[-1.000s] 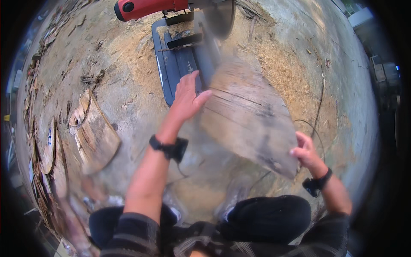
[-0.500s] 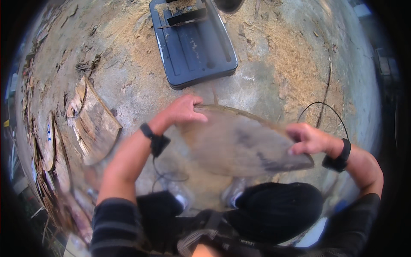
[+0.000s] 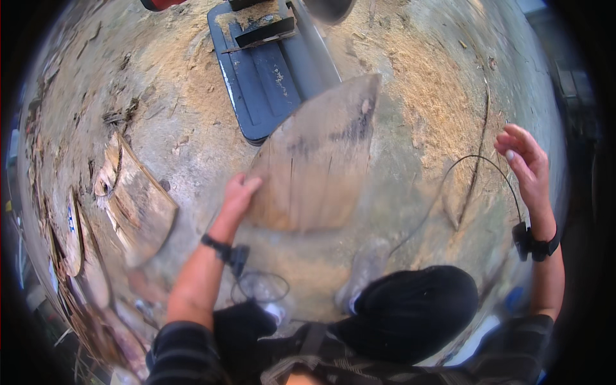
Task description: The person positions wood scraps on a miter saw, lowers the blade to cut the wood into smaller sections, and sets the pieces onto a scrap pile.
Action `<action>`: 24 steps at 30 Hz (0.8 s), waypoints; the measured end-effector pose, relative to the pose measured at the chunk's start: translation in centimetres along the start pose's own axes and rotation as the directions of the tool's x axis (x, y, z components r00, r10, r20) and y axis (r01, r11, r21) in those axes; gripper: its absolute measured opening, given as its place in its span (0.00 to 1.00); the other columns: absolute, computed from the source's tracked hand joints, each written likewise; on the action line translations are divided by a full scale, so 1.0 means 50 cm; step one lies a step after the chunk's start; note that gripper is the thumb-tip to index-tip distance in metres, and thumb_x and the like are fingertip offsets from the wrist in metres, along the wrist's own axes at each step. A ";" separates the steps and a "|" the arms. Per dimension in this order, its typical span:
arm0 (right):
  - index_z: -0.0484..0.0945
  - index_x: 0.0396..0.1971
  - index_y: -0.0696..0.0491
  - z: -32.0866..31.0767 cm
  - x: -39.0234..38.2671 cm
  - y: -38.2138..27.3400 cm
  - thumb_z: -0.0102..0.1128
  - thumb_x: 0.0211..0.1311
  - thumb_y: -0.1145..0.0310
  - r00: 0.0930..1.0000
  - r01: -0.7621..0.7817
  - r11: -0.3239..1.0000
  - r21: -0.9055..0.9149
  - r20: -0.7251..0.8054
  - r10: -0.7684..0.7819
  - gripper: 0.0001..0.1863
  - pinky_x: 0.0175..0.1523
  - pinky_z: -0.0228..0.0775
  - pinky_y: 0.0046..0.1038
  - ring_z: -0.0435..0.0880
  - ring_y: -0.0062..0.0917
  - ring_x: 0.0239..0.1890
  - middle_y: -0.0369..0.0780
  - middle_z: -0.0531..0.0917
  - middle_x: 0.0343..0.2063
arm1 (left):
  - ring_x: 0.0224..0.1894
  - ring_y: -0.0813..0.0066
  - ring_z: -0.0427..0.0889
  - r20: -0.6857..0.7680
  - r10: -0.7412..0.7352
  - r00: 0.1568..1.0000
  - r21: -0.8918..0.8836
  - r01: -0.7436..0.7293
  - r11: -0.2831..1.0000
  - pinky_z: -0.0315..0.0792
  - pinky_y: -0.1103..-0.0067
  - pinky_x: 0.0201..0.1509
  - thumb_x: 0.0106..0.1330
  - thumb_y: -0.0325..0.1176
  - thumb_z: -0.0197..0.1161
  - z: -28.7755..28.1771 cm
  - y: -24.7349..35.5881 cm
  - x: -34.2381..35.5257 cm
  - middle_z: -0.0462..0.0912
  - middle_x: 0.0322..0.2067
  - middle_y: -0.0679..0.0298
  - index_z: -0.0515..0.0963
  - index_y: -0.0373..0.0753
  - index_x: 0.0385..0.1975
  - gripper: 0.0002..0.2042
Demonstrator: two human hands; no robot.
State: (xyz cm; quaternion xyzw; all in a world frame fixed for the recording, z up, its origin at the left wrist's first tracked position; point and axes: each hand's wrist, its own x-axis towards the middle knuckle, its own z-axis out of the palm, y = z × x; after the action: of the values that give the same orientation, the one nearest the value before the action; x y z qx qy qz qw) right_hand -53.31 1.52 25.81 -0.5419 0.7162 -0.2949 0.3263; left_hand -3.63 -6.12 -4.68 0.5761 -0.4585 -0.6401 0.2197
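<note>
My left hand [image 3: 240, 194] grips the left edge of a weathered wooden board [image 3: 314, 160], thumb on its face. The board has one curved side, a pointed top and dark stains near the point. It is tilted up, its tip covering the right corner of a dark machine base [image 3: 266, 90]. Well to the right of the board, my right hand [image 3: 527, 157] is raised with nothing in it, its fingers apart from the thumb. A black strap with a small device sits on each wrist.
Sawdust [image 3: 430, 96] lies over the concrete floor around the machine base. A splintered wood piece [image 3: 144, 199] rests to the left, with more scraps [image 3: 76, 237] stacked beyond it. A thin black cable [image 3: 443, 176] loops from my right wrist. My shoes [image 3: 353, 289] are close below the board.
My right hand has let go of the board and moved out to the right. Held by my left hand alone, the board has turned so its point faces up, away from me.
</note>
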 end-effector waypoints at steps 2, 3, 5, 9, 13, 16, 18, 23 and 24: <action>0.68 0.53 0.62 -0.012 -0.058 0.034 0.52 0.59 0.78 0.994 -0.093 0.994 0.048 -0.044 0.095 0.20 0.52 0.72 0.27 0.80 0.26 0.44 0.42 0.79 0.41 | 0.37 0.75 0.78 -0.064 -0.142 0.988 -0.201 0.127 0.971 0.72 0.78 0.42 0.57 0.40 0.64 0.025 0.041 -0.005 0.80 0.37 0.58 0.74 0.27 0.42 0.21; 0.69 0.53 0.62 -0.016 -0.082 0.041 0.53 0.59 0.77 0.991 -0.122 0.990 0.077 -0.054 0.126 0.20 0.51 0.72 0.28 0.80 0.27 0.44 0.42 0.80 0.41 | 0.37 0.75 0.78 -0.064 -0.141 0.988 -0.209 0.124 0.970 0.72 0.78 0.42 0.57 0.40 0.64 0.044 0.066 -0.005 0.80 0.37 0.58 0.74 0.27 0.42 0.21; 0.69 0.52 0.62 -0.008 -0.108 0.037 0.54 0.59 0.76 0.987 -0.135 0.983 0.124 -0.065 0.144 0.20 0.51 0.73 0.28 0.81 0.27 0.43 0.43 0.80 0.41 | 0.38 0.75 0.77 -0.110 -0.163 0.980 -0.433 0.101 0.896 0.72 0.78 0.42 0.60 0.42 0.64 0.074 0.118 0.000 0.80 0.37 0.57 0.74 0.27 0.44 0.22; 0.69 0.52 0.62 0.027 -0.086 -0.042 0.54 0.59 0.76 0.999 0.007 0.989 0.150 -0.035 -0.002 0.19 0.51 0.73 0.29 0.81 0.28 0.43 0.43 0.80 0.41 | 0.39 0.71 0.80 -0.072 -0.234 0.970 -0.514 0.165 0.842 0.75 0.76 0.43 0.64 0.41 0.59 0.092 0.148 0.055 0.80 0.42 0.55 0.71 0.25 0.47 0.23; 0.67 0.53 0.64 0.087 -0.038 -0.160 0.53 0.58 0.79 0.984 0.168 0.977 0.130 0.029 -0.173 0.20 0.53 0.71 0.31 0.80 0.29 0.45 0.45 0.79 0.42 | 0.40 0.70 0.80 -0.121 -0.256 0.959 -0.418 0.185 0.889 0.75 0.76 0.43 0.63 0.46 0.60 0.111 0.143 0.109 0.79 0.42 0.54 0.72 0.24 0.46 0.26; 0.66 0.53 0.66 0.109 -0.015 -0.239 0.53 0.57 0.79 0.960 0.266 0.956 0.126 0.059 -0.275 0.22 0.54 0.70 0.32 0.80 0.33 0.46 0.48 0.78 0.43 | 0.39 0.69 0.80 -0.150 -0.264 0.953 -0.376 0.192 0.907 0.74 0.76 0.43 0.62 0.50 0.60 0.130 0.152 0.121 0.79 0.41 0.54 0.72 0.24 0.46 0.29; 0.66 0.53 0.68 0.115 0.001 -0.272 0.53 0.56 0.79 0.924 0.359 0.928 0.103 0.098 -0.369 0.23 0.55 0.70 0.34 0.79 0.35 0.47 0.50 0.78 0.44 | 0.40 0.69 0.80 -0.199 -0.277 0.940 -0.353 0.195 0.915 0.74 0.76 0.43 0.61 0.52 0.61 0.121 0.141 0.120 0.80 0.40 0.55 0.72 0.24 0.46 0.30; 0.65 0.54 0.68 0.126 0.036 -0.363 0.51 0.57 0.80 0.894 0.442 0.892 0.094 0.034 -0.447 0.23 0.56 0.69 0.33 0.78 0.34 0.48 0.50 0.77 0.46 | 0.41 0.69 0.79 -0.162 -0.259 0.952 -0.276 0.208 0.938 0.73 0.76 0.43 0.62 0.53 0.58 0.136 0.117 0.068 0.80 0.39 0.52 0.74 0.23 0.44 0.31; 0.65 0.54 0.68 0.131 0.049 -0.379 0.50 0.57 0.80 0.885 0.465 0.880 0.098 -0.016 -0.466 0.23 0.56 0.69 0.33 0.78 0.34 0.49 0.50 0.77 0.46 | 0.41 0.69 0.79 -0.159 -0.250 0.955 -0.289 0.197 0.937 0.73 0.76 0.43 0.62 0.53 0.58 0.152 0.108 0.055 0.80 0.39 0.52 0.74 0.23 0.44 0.31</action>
State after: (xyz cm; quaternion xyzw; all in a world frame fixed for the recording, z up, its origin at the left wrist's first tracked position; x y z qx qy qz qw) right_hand -37.57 -5.83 36.11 -0.6824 0.5484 -0.3973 0.2752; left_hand -12.75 -8.42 -2.27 0.6486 -0.2746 -0.6585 0.2653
